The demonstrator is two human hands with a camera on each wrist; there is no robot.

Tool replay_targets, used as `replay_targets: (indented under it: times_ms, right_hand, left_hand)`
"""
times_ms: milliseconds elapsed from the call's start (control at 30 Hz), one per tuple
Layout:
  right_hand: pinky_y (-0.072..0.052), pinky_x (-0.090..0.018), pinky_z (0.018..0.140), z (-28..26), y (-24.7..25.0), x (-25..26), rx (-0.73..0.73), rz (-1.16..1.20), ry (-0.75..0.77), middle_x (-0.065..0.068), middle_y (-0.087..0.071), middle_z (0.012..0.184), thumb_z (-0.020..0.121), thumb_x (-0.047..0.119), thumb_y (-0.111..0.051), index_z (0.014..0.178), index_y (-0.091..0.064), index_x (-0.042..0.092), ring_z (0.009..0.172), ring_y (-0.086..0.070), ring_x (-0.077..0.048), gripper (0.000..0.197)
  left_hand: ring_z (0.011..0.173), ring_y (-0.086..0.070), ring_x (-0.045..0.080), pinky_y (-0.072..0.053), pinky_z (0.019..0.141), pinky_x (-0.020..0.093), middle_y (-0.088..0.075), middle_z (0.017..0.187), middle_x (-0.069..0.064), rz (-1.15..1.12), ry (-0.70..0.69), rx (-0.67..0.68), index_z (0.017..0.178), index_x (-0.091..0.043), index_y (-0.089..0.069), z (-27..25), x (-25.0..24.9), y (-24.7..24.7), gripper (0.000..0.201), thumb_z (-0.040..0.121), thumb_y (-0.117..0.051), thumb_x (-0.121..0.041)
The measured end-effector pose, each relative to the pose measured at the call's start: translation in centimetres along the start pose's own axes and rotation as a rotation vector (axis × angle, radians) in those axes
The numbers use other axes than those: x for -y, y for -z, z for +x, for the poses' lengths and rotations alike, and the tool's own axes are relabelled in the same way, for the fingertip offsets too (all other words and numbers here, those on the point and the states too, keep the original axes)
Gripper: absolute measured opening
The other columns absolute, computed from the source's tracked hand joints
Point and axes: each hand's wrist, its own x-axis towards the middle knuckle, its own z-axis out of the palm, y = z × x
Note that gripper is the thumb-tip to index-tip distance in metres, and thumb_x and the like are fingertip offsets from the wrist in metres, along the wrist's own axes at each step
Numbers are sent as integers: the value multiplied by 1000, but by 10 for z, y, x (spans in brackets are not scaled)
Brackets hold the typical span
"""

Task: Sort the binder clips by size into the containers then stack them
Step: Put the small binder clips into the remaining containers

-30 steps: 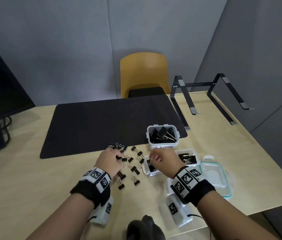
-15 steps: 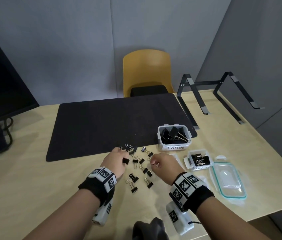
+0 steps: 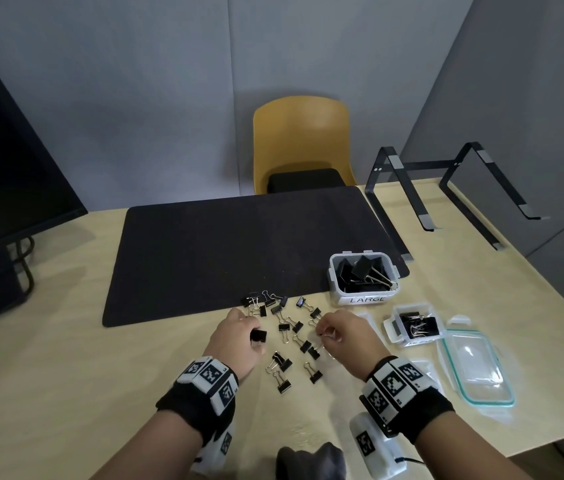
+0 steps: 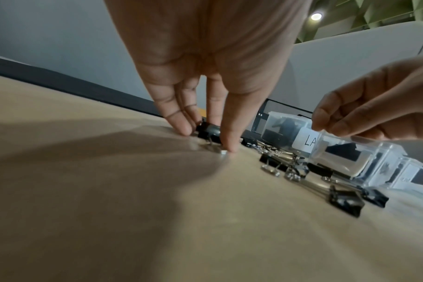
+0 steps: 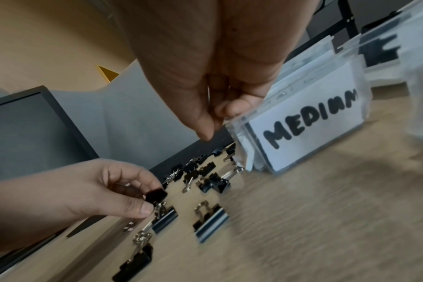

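Note:
Several small black binder clips (image 3: 287,327) lie loose on the wooden table (image 3: 66,375), just in front of the black mat. My left hand (image 3: 239,336) pinches one black clip (image 3: 258,336) between thumb and fingers low over the table; the right wrist view shows this clip (image 5: 156,194) too. My right hand (image 3: 337,336) hovers at the right side of the pile, fingertips pinched on what looks like a clip's thin wire handle (image 5: 208,93). The LARGE container (image 3: 334,271) holds big clips. The MEDIUM container (image 3: 391,327) holds several clips.
A teal-rimmed clear lid (image 3: 474,368) and other clear plastic pieces (image 3: 422,367) lie right of my right wrist. A black mat (image 3: 239,244) covers the table's middle. A monitor (image 3: 3,150) stands at the left, a black metal stand (image 3: 412,199) at the back right, a yellow chair (image 3: 301,140) behind.
My right hand moved left from over the MEDIUM container to the loose clips. My left hand stayed at the pile with its clip.

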Motion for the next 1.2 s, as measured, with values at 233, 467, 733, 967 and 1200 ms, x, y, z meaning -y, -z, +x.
replay_targets:
  times_ms: [233, 467, 733, 967, 1200]
  right_hand:
    - [-33, -4, 61, 1, -5, -2, -17, 21, -3, 14, -44, 81, 86, 7, -53, 95, -67, 14, 69, -44, 3, 18]
    - [-37, -3, 64, -9, 8, -4, -68, 88, 16, 12, -50, 88, 85, 12, -59, 96, -67, 16, 72, -50, 3, 14]
    - [-33, -16, 87, -26, 27, -41, -180, 5, -57, 5, -53, 108, 82, 15, -66, 105, -64, 15, 106, -48, -14, 23]
    - [-35, -16, 92, -37, 35, -54, -58, 65, -83, 4, -47, 129, 82, 23, -69, 133, -47, 20, 105, -44, -4, 56]
    - [-36, -17, 92, -32, 43, -55, 45, 58, -103, 2, -42, 135, 80, 28, -70, 143, -33, 25, 104, -48, -9, 73]
  left_hand:
    - [84, -49, 12, -42, 74, 20, -53, 108, 0, 19, 24, -8, 106, -18, -56, 1, -1, -1, 19, 87, -57, -23]
    - [89, -53, 12, -41, 74, 19, -57, 110, 0, -40, 106, 27, 110, -18, -58, 4, 0, -3, 25, 86, -59, -24]
    - [85, -61, 12, -50, 77, 26, -65, 91, -4, -147, 156, 83, 93, -19, -58, 3, -4, 2, 13, 82, -65, -21]
    - [80, -53, 8, -39, 72, 20, -56, 83, -9, -226, 113, -13, 97, -18, -59, 0, -29, 14, 9, 88, -60, -21]
    - [66, -61, 10, -53, 69, 31, -67, 74, -5, -522, 128, 12, 86, -20, -65, 0, -70, 18, 9, 85, -60, -12]
